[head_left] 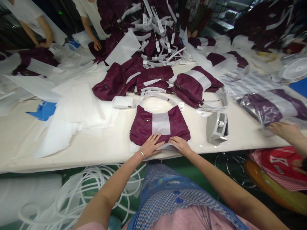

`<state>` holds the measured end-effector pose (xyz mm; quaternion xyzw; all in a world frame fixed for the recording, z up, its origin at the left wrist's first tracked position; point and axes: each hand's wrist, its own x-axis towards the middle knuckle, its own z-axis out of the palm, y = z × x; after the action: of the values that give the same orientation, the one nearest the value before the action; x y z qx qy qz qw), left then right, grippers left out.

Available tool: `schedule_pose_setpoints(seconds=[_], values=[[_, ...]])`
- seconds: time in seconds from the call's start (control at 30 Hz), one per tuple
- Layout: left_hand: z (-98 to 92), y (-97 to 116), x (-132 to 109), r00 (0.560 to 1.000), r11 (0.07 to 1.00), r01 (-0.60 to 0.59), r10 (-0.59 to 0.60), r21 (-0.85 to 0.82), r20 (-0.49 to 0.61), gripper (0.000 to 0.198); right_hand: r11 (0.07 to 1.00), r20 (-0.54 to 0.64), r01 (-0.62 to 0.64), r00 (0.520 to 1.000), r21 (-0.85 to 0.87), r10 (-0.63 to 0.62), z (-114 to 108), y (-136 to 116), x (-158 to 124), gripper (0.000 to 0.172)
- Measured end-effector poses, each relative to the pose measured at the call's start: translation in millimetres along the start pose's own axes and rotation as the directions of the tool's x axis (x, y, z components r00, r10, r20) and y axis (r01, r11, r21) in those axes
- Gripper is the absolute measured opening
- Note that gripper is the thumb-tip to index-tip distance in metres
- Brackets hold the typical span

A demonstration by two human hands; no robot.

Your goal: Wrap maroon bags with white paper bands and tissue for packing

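A burgundy handbag [140,126] lies flat in front of me, its wrapped strap [157,94] looped toward the far side. Around the bag's middle runs a white wrapping band [161,123]. My left hand [150,146] rests with spread fingers on the bag's near edge and the band. At the near right edge, my right hand [181,145] has its fingers bent over a white wrapping sheet [168,146], which shows between the two hands and under the bag. A white paper tag [181,106] lies just beyond the bag.
A grey tape dispenser [216,127] stands to the right. White sheets [79,108] and a blue dispenser [44,110] lie left. More burgundy bags [153,76] are heaped beyond. A co-worker's hand [283,129] touches a plastic-covered bag [271,107]; other people work across the table.
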<state>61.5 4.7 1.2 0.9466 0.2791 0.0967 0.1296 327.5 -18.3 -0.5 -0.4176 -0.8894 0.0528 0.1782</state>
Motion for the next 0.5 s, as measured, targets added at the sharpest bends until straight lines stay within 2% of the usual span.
schedule_pose_setpoints(seconds=[0.07,0.13,0.23,0.3,0.37,0.43,0.5], values=[[0.8,2,0,1.000,1.000,0.014,-0.014,-0.002,-0.016,0.058,0.999,-0.026,-0.041,0.999,-0.019,0.040,3,2,4,0.028],[2.0,3,0,0.997,0.997,0.061,-0.063,-0.042,-0.051,0.054,0.988,-0.058,-0.147,0.988,-0.054,0.144,5,1,11,0.028],[7.1,5,3,0.958,0.961,0.195,-0.229,-0.199,-0.171,0.043,0.952,-0.087,-0.298,0.953,-0.077,0.291,6,-3,21,0.036],[12.0,7,8,0.885,0.899,0.293,-0.384,-0.326,-0.263,0.037,0.936,-0.094,-0.347,0.935,-0.052,0.341,4,-7,27,0.038],[16.6,10,12,0.793,0.833,0.378,-0.516,-0.405,-0.323,0.034,0.923,-0.094,-0.384,0.920,-0.029,0.380,3,-10,30,0.038],[19.8,12,17,0.720,0.786,0.446,-0.600,-0.429,-0.350,0.033,0.904,-0.096,-0.426,0.901,-0.023,0.422,2,-11,33,0.039],[22.0,15,20,0.674,0.757,0.490,-0.644,-0.433,-0.362,0.031,0.882,-0.101,-0.471,0.879,-0.020,0.467,2,-12,35,0.040]])
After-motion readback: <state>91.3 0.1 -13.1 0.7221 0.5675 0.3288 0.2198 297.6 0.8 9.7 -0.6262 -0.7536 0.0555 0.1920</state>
